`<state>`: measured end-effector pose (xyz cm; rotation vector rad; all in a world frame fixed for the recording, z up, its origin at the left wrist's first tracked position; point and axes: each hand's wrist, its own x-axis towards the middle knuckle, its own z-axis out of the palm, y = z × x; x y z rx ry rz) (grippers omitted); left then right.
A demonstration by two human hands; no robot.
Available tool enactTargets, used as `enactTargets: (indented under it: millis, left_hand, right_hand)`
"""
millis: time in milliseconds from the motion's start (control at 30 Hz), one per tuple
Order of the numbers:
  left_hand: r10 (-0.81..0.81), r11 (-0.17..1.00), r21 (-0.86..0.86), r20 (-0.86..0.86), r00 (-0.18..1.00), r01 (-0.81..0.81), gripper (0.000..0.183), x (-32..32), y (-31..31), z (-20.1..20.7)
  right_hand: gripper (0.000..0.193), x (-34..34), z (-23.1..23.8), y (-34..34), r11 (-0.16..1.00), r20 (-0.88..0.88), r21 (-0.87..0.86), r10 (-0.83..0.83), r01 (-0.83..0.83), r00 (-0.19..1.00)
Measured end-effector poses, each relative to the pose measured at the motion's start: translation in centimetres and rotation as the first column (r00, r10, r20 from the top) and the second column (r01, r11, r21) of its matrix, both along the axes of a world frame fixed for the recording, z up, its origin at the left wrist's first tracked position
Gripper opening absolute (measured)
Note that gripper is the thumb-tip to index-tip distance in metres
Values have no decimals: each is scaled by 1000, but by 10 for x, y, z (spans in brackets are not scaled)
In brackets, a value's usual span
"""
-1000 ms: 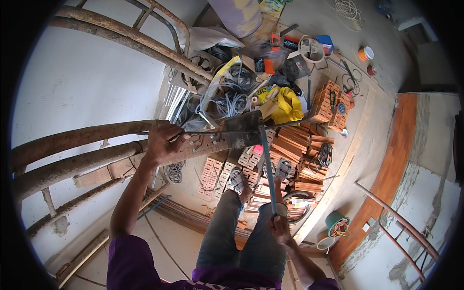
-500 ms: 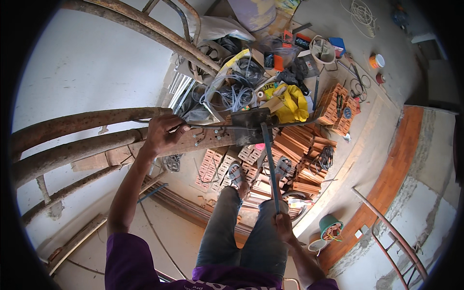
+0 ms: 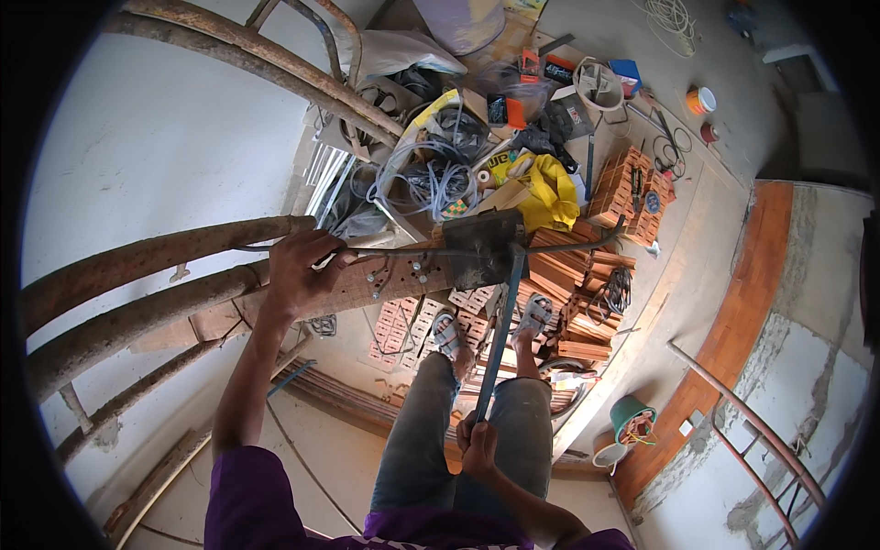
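Observation:
My left hand is closed around a thin dark metal rod that lies across a wooden plank. The rod passes over a black metal plate at the plank's far right end, and beyond it the rod's free end curves away from me. In front of my thighs, my right hand grips the lower end of a long blue-grey metal bar. This bar's upper end meets the rod at the plate's right edge. Several bolts or pins stand in the plank beside the plate.
Rusty scaffold pipes run along the left wall. Under my sandalled feet lie stacked hollow bricks. Beyond the plank are a yellow bag, coiled clear tubing and boxes. A green bucket stands at the right.
My right hand has swung the bar's lower end leftward and toward me. The rod's free right end now curves farther away from me. My left hand stays on the rod.

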<state>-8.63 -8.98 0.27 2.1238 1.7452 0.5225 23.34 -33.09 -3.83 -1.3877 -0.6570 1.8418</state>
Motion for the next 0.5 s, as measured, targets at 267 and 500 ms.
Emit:
enactTargets:
  millis: [267, 500]
  left_hand:
    - [-10, 998, 60, -17, 1000, 11, 21, -2, 1, -5]
    - [-108, 992, 65, -40, 993, 110, 30, -1, 6, 9]
  right_hand:
    - [58, -28, -26, -18, 997, 58, 61, -49, 45, 997]
    - [62, 30, -16, 21, 983, 141, 135, 103, -122, 985]
